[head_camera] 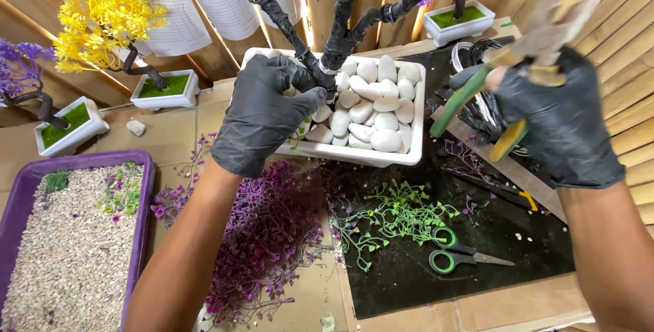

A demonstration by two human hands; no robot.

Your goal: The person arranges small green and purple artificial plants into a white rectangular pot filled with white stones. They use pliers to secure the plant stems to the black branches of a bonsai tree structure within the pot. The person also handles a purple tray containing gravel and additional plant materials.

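Note:
My left hand [262, 111], in a black glove, grips the base of a black-wrapped tree trunk [334, 39] that forks into bare branches. The trunk stands in a white rectangular pot [402, 158] filled with white pebbles [371, 111]. My right hand [562, 117], also gloved, is raised to the right of the pot and holds pliers with green and yellow handles [470, 111], jaws pointing up and blurred. Coiled black wire [480, 73] lies just behind that hand.
Green-handled scissors [453, 254] and green plastic sprigs [392, 216] lie on a black mat. Purple sprigs [262, 236] are heaped in front. A purple tray of gravel [75, 236] sits left. Small potted trees stand behind: yellow [102, 22], purple [24, 73], another [453, 5].

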